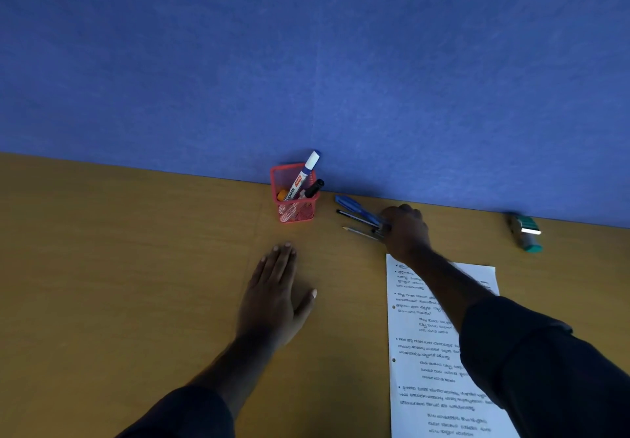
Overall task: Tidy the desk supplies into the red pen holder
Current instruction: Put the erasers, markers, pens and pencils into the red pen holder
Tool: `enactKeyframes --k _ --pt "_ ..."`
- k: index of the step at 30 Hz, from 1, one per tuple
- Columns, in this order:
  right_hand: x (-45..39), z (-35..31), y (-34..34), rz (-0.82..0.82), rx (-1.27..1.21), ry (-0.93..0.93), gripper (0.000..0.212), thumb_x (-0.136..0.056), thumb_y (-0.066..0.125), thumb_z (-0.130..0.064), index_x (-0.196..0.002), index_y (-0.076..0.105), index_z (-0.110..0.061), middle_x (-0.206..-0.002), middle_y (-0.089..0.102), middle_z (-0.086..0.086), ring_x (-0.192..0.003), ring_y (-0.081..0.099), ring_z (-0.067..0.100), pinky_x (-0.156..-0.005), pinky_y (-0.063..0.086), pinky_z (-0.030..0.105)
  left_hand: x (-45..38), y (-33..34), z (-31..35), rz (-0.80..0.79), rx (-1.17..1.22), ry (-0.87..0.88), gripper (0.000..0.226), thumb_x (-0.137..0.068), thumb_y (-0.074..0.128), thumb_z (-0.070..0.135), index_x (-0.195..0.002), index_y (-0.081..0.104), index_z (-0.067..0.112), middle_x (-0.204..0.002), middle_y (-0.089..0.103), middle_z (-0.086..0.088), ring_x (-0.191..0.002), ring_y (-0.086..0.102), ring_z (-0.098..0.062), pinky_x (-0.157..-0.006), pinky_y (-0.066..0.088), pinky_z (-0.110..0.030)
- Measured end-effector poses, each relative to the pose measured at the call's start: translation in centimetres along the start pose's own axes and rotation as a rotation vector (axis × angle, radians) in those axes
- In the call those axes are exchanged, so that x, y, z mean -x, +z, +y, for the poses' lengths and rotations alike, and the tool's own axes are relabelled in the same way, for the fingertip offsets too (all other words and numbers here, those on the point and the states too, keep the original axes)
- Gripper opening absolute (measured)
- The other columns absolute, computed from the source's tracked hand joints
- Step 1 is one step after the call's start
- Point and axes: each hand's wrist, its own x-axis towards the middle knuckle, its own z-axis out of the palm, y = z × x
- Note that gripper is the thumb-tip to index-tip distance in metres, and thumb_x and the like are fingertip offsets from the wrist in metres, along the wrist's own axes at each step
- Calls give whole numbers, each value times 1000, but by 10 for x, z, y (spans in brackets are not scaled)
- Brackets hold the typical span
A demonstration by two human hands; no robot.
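- Your right hand [405, 229] closed its grip around a bunch of pens [359, 217] lying on the table [136, 267], just right of the red pen holder [294, 199].
- Your left hand [274, 296] rested flat, fingers released, on the table before the holder.
- A white marker [305, 173] stood inside it.

Dark long sleeves [545, 362] on both arms, pushed-up cuffs.
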Motion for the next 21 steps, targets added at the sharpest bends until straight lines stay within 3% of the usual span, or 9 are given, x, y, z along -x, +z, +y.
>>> enactKeyframes --k 7,15,21 --pt "-1 8 -1 20 -74 54 16 -87 64 -23 -101 69 -17 -105 62 7 -102 51 27 -80 45 37 1 0 -1 -14 -12 0 83 -98 30 65 -160 16 12 -169 11 -2 -156 5 -16 -125 13 -37" --pt "-7 -5 -9 159 -216 15 15 -84 64 -10 -97 71 -15 -99 68 6 -94 60 26 -80 53 41 0 1 -1 -13 -2 1 83 -98 32 65 -159 17 11 -168 13 -3 -156 8 -17 -125 15 -38" --pt "-24 -24 -9 -52 27 -32 19 -86 64 -22 -103 71 -21 -103 66 5 -102 57 27 -86 45 38 0 1 0 -11 5 -9 83 -97 31 66 -159 18 12 -168 15 -3 -155 10 -18 -125 17 -39"
